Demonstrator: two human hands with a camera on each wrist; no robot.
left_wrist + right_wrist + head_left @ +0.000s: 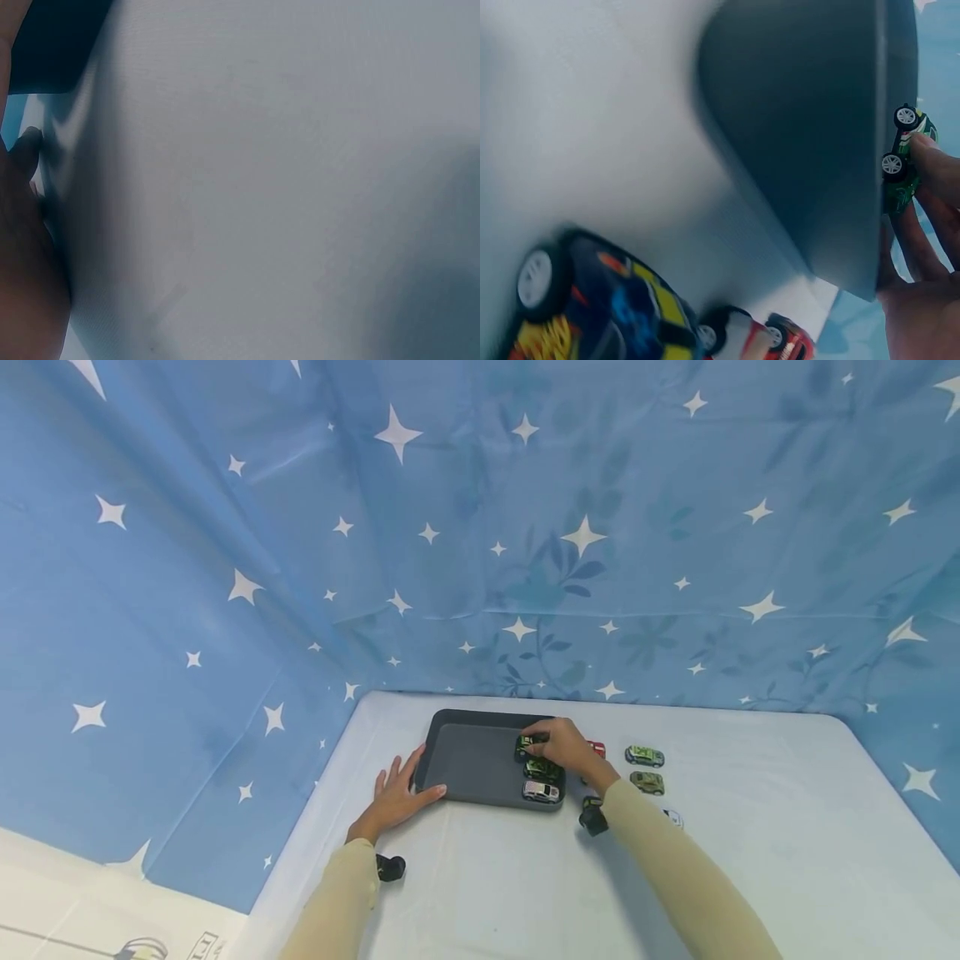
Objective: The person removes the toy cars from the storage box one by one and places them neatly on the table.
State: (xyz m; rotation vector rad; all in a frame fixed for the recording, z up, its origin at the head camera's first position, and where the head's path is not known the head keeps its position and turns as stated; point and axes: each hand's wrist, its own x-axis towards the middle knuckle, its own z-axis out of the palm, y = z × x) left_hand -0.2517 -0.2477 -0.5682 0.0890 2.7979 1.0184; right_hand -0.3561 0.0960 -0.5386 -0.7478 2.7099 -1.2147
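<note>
A dark grey tray [472, 760] lies on a white-covered table. My right hand [566, 747] reaches over its right rim and pinches a black-and-green toy car [522, 747] by the far right part of the tray. The thumb presses against this car's side in the right wrist view. Just nearer stand a green toy car [542, 768] and a white toy car [541, 791], both inside the tray. At the tray's left side my left hand [395, 802] rests with fingers spread, thumb along the near rim.
Right of the tray are a partly hidden red toy car [597, 748], a bright green car [645, 756], a camouflage-green car [647, 782] and a white car [674, 817] behind the sleeve. A dark blue-and-yellow car [622, 307] stands close under the right wrist. Star-patterned blue cloth [480, 527] hangs behind.
</note>
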